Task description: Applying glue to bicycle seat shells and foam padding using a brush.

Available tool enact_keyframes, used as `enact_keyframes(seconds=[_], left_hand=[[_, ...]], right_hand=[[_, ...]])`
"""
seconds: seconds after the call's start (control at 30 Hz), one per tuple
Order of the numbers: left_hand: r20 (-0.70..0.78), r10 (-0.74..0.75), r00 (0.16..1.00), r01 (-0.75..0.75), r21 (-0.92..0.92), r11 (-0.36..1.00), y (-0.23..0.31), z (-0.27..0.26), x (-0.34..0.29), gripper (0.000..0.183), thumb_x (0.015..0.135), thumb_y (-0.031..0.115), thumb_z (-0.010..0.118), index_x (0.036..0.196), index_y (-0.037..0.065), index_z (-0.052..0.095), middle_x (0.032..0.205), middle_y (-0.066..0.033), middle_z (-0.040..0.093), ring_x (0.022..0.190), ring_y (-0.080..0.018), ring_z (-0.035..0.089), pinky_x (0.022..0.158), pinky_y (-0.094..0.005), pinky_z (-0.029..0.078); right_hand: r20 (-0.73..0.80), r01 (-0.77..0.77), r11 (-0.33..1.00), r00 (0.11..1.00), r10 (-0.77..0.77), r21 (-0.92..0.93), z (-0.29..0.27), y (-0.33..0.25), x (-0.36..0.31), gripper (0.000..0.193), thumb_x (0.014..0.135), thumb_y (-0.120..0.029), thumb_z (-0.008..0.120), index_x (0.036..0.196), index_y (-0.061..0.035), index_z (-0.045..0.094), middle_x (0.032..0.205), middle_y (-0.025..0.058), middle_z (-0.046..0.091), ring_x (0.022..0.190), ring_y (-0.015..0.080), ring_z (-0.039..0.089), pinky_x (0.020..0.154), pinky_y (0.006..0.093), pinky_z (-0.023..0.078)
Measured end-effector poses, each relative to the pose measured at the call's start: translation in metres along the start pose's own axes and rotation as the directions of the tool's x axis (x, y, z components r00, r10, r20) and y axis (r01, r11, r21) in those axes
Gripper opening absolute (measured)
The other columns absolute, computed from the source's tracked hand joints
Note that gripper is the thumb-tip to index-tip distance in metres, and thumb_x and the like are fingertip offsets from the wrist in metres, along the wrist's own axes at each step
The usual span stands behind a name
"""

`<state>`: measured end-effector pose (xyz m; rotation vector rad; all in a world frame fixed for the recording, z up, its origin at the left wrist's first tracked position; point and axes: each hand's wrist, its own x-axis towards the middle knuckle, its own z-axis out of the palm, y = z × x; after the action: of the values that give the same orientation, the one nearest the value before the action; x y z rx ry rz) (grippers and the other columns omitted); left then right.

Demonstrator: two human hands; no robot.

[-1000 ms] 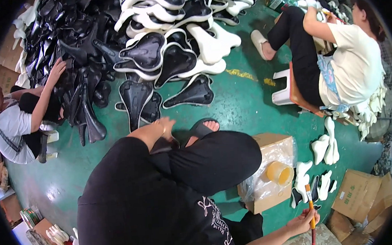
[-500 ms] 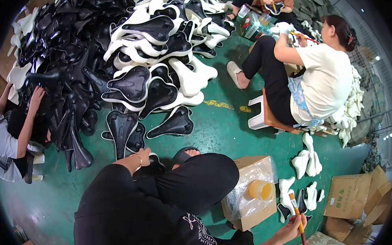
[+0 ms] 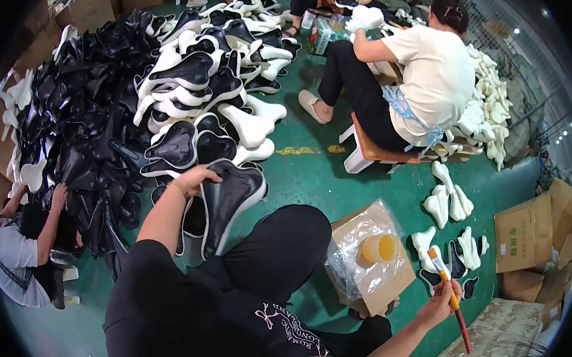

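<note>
My left hand [image 3: 194,179] is closed on the edge of a bicycle saddle [image 3: 231,198], whose black underside with a white rim faces up. This saddle is tilted over other saddles at the near edge of a large pile [image 3: 184,70]. To the right, my right hand [image 3: 443,303] grips a paintbrush [image 3: 456,307] with a red and yellow handle, its bristles pointing up and away from me. Between my hands stands a cardboard box [image 3: 397,283] covered partly by clear plastic. On it sits a clear cup of yellow liquid [image 3: 380,248].
Black saddle shells [image 3: 79,119] are heaped at the left, where a co-worker [image 3: 19,254] reaches in. Another co-worker [image 3: 433,71] sits on a stool [image 3: 369,148] at the right. White saddle pads [image 3: 438,205] lie on the green floor near cardboard [image 3: 524,232].
My left hand has come up and away from my leg, bringing the saddle into fuller view. My right hand, still holding the paintbrush, has risen slightly. The whole view has shifted.
</note>
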<state>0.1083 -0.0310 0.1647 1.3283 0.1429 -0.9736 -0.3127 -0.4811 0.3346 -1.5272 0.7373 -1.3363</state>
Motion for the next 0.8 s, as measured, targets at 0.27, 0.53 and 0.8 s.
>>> enact_keyframes(seconds=[0.27, 0.53, 0.8], left_hand=[[0.073, -0.113, 0.991, 0.124, -0.167, 0.978, -0.126, 0.072, -0.007, 0.024, 0.081, 0.016, 0.06, 0.1, 0.002, 0.067, 0.098, -0.0084, 0.069, 0.087, -0.0193, 0.065, 0.084, -0.0325, 0.05], [0.333, 0.346, 0.877, -0.27, -0.253, 0.929, 0.028, 0.108, -0.055, 0.047, 0.075, -0.001, 0.048, 0.12, -0.001, 0.036, 0.093, -0.026, 0.061, 0.077, -0.0334, 0.066, 0.066, -0.0422, 0.058], [0.382, 0.794, 0.474, -0.693, -0.394, 0.603, 0.138, 0.28, -0.059, 0.054, 0.085, 0.028, 0.057, 0.128, -0.002, 0.045, 0.109, -0.0157, 0.062, 0.096, -0.0228, 0.062, 0.082, -0.0349, 0.053]], right_hand=[[0.013, -0.02, 0.998, 1.0, 0.02, 0.053, -0.013, 0.017, 0.019, 0.015, 0.091, -0.01, 0.056, 0.102, 0.0002, 0.055, 0.085, 0.005, 0.055, 0.07, 0.0081, 0.048, 0.063, 0.0203, 0.041], [0.042, 0.016, 1.0, 0.999, -0.015, -0.015, -0.017, 0.018, 0.016, 0.012, 0.09, -0.009, 0.058, 0.098, 0.0002, 0.055, 0.083, 0.0032, 0.051, 0.07, 0.0095, 0.047, 0.065, 0.021, 0.04], [0.06, -0.022, 1.0, 0.998, 0.022, -0.006, -0.018, 0.035, 0.004, 0.013, 0.086, -0.003, 0.061, 0.098, -0.0014, 0.058, 0.092, 0.0043, 0.057, 0.08, 0.0126, 0.057, 0.073, 0.0247, 0.047]])
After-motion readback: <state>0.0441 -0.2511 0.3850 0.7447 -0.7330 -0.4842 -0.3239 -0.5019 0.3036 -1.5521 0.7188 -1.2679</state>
